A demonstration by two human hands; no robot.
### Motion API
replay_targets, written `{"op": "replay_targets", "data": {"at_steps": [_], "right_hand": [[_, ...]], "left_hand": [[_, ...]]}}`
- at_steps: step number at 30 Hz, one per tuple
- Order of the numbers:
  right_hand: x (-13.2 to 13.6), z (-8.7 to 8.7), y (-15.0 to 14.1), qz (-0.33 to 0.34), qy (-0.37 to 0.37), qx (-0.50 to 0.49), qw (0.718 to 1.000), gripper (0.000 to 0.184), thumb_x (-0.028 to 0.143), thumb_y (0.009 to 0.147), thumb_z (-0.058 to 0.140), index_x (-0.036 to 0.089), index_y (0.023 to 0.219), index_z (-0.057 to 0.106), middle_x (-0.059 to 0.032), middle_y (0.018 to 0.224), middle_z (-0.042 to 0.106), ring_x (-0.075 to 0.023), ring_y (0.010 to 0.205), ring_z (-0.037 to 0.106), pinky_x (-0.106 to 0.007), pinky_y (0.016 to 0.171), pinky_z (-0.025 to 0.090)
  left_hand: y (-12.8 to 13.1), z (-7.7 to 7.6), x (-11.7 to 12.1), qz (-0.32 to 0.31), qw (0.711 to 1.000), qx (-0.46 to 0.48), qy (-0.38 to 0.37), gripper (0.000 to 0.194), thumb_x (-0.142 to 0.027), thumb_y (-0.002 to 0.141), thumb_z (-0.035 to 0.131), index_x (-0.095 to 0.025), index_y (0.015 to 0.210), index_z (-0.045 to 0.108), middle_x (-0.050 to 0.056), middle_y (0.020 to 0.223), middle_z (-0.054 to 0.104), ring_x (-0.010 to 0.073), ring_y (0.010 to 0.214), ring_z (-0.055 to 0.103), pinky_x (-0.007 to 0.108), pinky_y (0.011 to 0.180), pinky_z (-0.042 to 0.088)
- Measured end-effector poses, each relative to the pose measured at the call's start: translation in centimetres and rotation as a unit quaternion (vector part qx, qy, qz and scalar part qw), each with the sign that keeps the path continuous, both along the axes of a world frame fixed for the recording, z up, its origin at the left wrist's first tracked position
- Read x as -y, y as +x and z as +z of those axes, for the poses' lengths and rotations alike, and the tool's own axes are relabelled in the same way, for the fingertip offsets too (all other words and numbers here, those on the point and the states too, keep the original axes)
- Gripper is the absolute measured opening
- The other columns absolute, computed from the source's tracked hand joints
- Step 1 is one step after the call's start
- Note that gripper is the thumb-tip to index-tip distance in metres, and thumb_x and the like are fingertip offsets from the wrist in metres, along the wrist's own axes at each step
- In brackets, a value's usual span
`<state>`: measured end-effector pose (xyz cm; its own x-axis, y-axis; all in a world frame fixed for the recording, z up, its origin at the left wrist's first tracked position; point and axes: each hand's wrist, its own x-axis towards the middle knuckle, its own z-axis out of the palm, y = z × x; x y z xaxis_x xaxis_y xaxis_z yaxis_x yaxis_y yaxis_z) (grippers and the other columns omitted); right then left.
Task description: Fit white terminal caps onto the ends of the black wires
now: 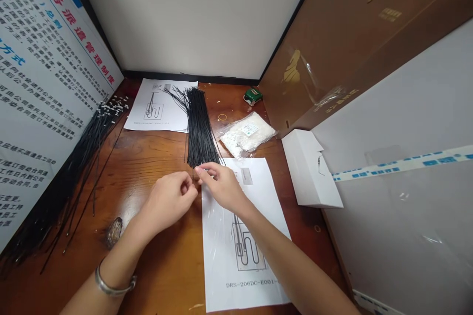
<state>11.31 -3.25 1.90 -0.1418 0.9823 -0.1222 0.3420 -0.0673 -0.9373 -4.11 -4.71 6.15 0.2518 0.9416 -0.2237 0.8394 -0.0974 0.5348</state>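
Note:
A thick bundle of thin black wires [201, 128] lies lengthwise in front of me, its near ends at my fingertips. My left hand [170, 201] is closed in a pinch just below those ends, where a single dark strand runs down to its fingertips. Beside it, my right hand [223, 186] has thumb and fingers pinched together close to the bundle's near end. Whatever sits between the right fingertips is too small and covered to name. Under the right hand and forearm lies a printed drawing sheet [221, 266], partly hidden.
More black wires with white connectors [114, 108] lean along the left panel. A second drawing sheet [157, 108] lies behind. Clear bags of small white parts [247, 133], a green tape measure [253, 96] and a white carton [308, 170] are to the right. Panels enclose the wooden table [166, 261].

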Motion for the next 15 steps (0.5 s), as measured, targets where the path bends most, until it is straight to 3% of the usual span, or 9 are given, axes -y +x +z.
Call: {"op": "replay_targets", "data": {"at_steps": [3, 6, 9, 12, 15], "right_hand": [[1.1, 0.4, -0.5, -0.008, -0.071, -0.171, 0.983, 0.025, 0.041, 0.079, 0.061, 0.017, 0.072, 0.063, -0.0006, 0.064, 0.065, -0.0144, 0.062, 0.061, -0.028, 0.066, 0.046], [2.2, 0.5, -0.9, -0.047, -0.117, -0.208, 0.97, 0.02, 0.034, 0.075, 0.064, 0.017, 0.066, 0.061, 0.0006, 0.059, 0.064, -0.0129, 0.058, 0.059, -0.027, 0.063, 0.045], [3.2, 0.4, -1.2, -0.039, -0.145, -0.214, 0.965, 0.016, 0.03, 0.075, 0.062, 0.016, 0.067, 0.063, 0.0001, 0.059, 0.065, -0.0113, 0.055, 0.056, -0.025, 0.06, 0.042], [4.2, 0.0, -1.4, -0.006, -0.165, -0.199, 0.966, 0.016, 0.03, 0.077, 0.062, 0.016, 0.067, 0.063, -0.0012, 0.059, 0.067, -0.0107, 0.053, 0.054, -0.025, 0.058, 0.038], [4.8, -0.2, -1.2, 0.067, -0.174, -0.19, 0.964, 0.018, 0.031, 0.078, 0.062, 0.016, 0.068, 0.063, -0.0027, 0.062, 0.069, -0.0116, 0.054, 0.055, -0.025, 0.057, 0.038]], "left_hand": [[-0.5, 0.4, 1.6, -0.028, 0.991, 0.104, -0.081, 0.023, -0.028, 0.083, 0.048, -0.018, 0.063, 0.053, -0.002, 0.061, 0.058, 0.0139, 0.057, 0.051, 0.025, 0.055, 0.034], [-1.1, -0.2, 1.8, -0.026, 0.968, 0.198, -0.151, 0.031, -0.042, 0.085, 0.051, -0.018, 0.067, 0.058, -0.001, 0.062, 0.057, 0.0128, 0.056, 0.05, 0.023, 0.053, 0.036], [-1.2, -1.5, 0.6, 0.074, 0.946, 0.272, -0.158, 0.044, -0.056, 0.085, 0.045, -0.016, 0.076, 0.061, 0.0, 0.064, 0.059, 0.0121, 0.051, 0.049, 0.023, 0.047, 0.037], [-0.6, -2.9, -1.0, 0.163, 0.931, 0.304, -0.122, 0.046, -0.058, 0.082, 0.049, -0.014, 0.079, 0.064, 0.004, 0.068, 0.063, 0.0108, 0.048, 0.048, 0.022, 0.043, 0.037], [-0.1, -3.5, -1.8, 0.197, 0.919, 0.33, -0.085, 0.042, -0.053, 0.081, 0.053, -0.013, 0.076, 0.065, 0.004, 0.067, 0.064, 0.0085, 0.045, 0.042, 0.02, 0.04, 0.033]]}}
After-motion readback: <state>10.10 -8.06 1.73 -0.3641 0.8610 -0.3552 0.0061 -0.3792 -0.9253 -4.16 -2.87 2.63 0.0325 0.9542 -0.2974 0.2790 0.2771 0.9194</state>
